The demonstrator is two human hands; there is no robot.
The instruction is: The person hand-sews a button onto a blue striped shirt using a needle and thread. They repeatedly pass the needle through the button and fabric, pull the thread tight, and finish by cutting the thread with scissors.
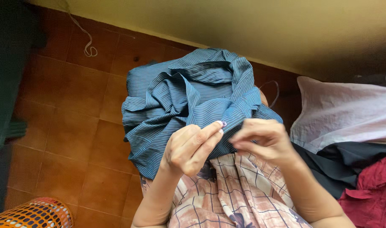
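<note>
— What are the hands holding?
— The left hand point(188, 150) is pinching the crumpled blue pinstriped cotton shirt point(188, 99), its grip closed on a fold; the right hand point(260, 139) is gripping the cloth beside it.
— Where is the shirt lying?
— Bunched over the lap, above the reddish tiled floor point(74, 126).

Blue striped shirt point(188, 101), centre of frame — thin woven cloth, matt, finely ribbed with pale lines, heavily creased. Floor tiles point(70, 126) at left — reddish-brown ceramic, smooth, faintly glossy. Orange basket point(34, 214), lower left corner — perforated plastic, slight sheen. Pillow point(340, 112) at right — pale cotton-like cloth, matt, wrinkled. Red cloth point(370, 190) and black cloth point(336, 162), lower right — soft, dull. Checked garment point(235, 190), bottom centre — light printed fabric, matt.
</note>
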